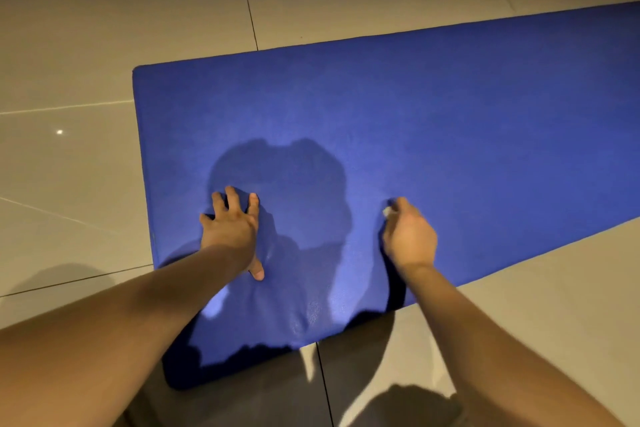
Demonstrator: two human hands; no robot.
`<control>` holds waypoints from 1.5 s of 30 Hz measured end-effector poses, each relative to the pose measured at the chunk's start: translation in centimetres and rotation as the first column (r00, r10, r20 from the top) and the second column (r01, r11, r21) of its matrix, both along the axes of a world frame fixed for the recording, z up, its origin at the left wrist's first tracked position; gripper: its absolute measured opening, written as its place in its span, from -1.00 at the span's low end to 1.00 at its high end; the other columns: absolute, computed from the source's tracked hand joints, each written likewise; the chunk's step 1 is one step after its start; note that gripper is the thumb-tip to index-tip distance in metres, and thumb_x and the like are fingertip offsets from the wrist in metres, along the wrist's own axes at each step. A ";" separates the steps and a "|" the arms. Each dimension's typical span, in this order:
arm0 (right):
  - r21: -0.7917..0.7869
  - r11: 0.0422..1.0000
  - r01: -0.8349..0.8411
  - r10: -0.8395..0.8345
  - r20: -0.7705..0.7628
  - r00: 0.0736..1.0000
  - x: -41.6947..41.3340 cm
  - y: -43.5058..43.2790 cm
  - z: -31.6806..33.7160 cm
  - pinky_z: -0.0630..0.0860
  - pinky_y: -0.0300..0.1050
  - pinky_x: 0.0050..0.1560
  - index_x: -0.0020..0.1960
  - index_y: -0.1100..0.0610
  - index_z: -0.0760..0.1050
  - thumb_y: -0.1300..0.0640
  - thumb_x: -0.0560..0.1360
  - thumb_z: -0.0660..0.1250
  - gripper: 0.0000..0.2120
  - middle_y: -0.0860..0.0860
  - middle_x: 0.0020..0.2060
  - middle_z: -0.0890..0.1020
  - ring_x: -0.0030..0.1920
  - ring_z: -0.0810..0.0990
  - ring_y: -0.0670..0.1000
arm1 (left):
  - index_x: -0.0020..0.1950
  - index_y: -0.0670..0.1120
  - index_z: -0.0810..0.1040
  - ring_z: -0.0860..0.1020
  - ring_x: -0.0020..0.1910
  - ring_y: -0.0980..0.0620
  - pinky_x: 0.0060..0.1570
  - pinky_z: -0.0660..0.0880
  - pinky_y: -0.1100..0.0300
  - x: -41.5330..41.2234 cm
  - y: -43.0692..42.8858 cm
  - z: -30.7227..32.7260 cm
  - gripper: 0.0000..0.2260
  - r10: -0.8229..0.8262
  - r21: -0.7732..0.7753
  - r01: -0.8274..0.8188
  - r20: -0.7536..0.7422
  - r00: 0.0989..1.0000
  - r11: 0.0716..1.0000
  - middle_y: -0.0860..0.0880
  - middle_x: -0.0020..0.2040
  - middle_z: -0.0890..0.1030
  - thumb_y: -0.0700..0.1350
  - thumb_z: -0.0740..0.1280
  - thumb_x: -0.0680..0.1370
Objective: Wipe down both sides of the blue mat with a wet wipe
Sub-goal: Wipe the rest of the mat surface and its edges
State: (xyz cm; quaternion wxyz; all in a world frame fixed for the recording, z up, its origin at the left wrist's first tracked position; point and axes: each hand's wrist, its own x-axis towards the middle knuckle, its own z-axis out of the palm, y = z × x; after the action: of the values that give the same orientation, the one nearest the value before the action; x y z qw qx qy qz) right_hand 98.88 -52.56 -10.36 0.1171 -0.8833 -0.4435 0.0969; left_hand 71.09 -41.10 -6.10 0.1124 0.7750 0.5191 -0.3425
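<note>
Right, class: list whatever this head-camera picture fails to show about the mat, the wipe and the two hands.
Head view, all three:
- The wipe: only a white scrap shows; the right hand covers the rest, and it is blurred.
- The mat: the picture's right edge cuts off its far end; its underside lies against the floor.
- The left hand: its palm faces down, unseen.

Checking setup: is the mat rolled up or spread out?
Spread out: the mat lies flat on the floor; its right end is unseen.
</note>
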 end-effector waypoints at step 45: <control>0.099 0.944 -0.314 0.322 -0.073 0.944 -10.0 3.0 -0.6 0.41 0.03 -0.32 -0.10 0.15 0.52 0.31 0.40 0.39 -0.87 0.14 -0.17 0.50 -0.30 0.49 0.26 | 0.61 -0.09 -0.37 -0.18 0.57 -0.41 0.46 0.21 -0.26 -0.1 0.0 -0.3 0.38 -0.008 -0.010 0.008 -0.012 1.000 1.000 -0.31 0.58 -0.28 0.38 0.56 0.23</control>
State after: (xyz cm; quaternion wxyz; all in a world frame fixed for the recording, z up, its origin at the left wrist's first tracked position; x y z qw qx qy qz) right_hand 88.87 -49.55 -10.97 0.1572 -0.7892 -0.5783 0.1342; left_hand 71.02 -41.07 -6.40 0.1118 0.7743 0.5150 -0.3502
